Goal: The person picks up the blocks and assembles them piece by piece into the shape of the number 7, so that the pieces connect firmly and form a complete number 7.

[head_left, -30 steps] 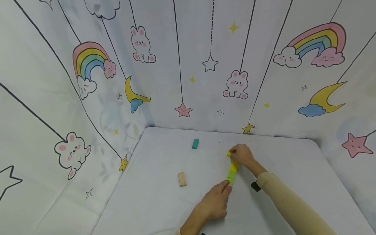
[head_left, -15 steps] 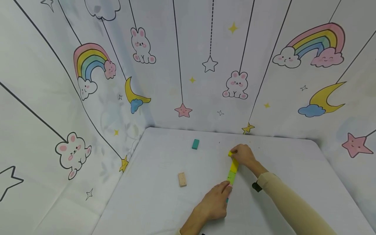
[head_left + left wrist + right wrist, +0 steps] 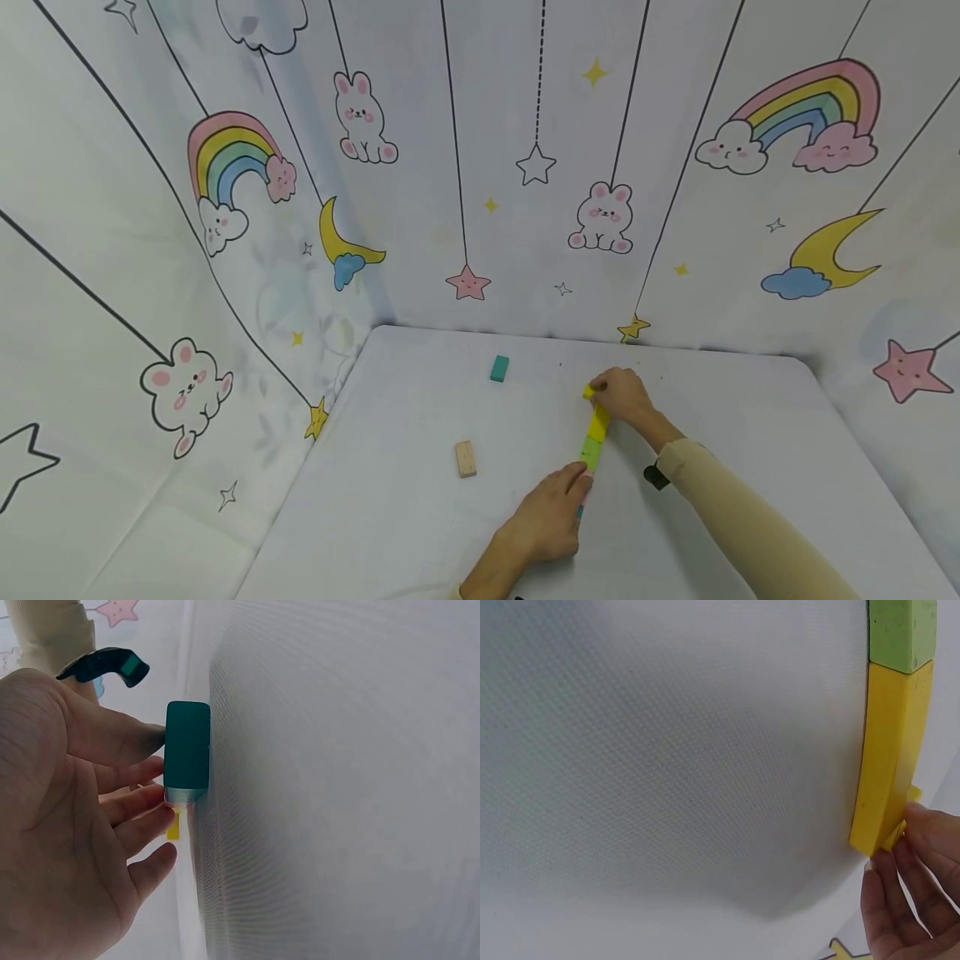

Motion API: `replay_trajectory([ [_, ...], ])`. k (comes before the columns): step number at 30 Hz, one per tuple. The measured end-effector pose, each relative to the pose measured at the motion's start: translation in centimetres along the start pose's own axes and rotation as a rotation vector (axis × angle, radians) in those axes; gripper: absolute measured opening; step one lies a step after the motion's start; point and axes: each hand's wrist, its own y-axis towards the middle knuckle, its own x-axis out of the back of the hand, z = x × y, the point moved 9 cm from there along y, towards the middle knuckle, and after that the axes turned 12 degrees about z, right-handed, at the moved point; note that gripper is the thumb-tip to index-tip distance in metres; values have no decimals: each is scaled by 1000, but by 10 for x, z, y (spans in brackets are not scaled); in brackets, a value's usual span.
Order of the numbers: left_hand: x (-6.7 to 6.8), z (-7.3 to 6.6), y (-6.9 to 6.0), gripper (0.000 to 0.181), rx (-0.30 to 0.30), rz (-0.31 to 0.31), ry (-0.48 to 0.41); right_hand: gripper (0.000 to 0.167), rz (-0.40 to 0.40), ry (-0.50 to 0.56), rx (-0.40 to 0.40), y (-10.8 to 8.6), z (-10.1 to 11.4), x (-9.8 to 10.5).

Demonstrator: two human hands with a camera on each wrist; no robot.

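A straight row of blocks runs away from me on the white table. A teal block (image 3: 187,746) forms its near end, followed by a pink block (image 3: 588,479), a light green block (image 3: 591,452) and a yellow block (image 3: 885,757). My left hand (image 3: 546,515) bends over the near part, its fingertips at the pink block; the exact contact is partly hidden. At the far end my right hand (image 3: 621,393) pinches another yellow block (image 3: 588,392) against the row's end. Its fingers cover most of that piece.
A loose teal block (image 3: 499,368) lies toward the back of the table (image 3: 375,500). Nearer, left of the row, is a plain wooden block (image 3: 466,458). A dark object (image 3: 656,477) hangs by the right sleeve. Printed cloth walls enclose the table.
The yellow block in my right hand has shifted very slightly to the right with that hand during the first half second. My left hand and the rest of the row keep their places.
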Motion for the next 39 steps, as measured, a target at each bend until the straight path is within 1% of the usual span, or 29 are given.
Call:
replay_trajectory([
  [7, -1, 0, 1, 66, -1, -6, 16, 24, 7, 23, -7, 2, -3, 0],
  [11, -1, 0, 1, 66, -5, -8, 7, 25, 9, 20, -6, 3, -5, 1],
  [17, 1, -1, -1, 65, -10, -15, 16, 25, 3, 12, 8, 2, -6, 5],
  [25, 0, -1, -1, 64, 0, -1, 10, 25, 17, 4, -19, 1, -12, 6],
  [32, 1, -1, -1, 65, -6, -5, 23, 24, 10, 1, -19, -4, -15, 8],
  [39, -1, 0, 0, 65, -7, -3, 12, 24, 13, 2, -19, -9, -18, 10],
])
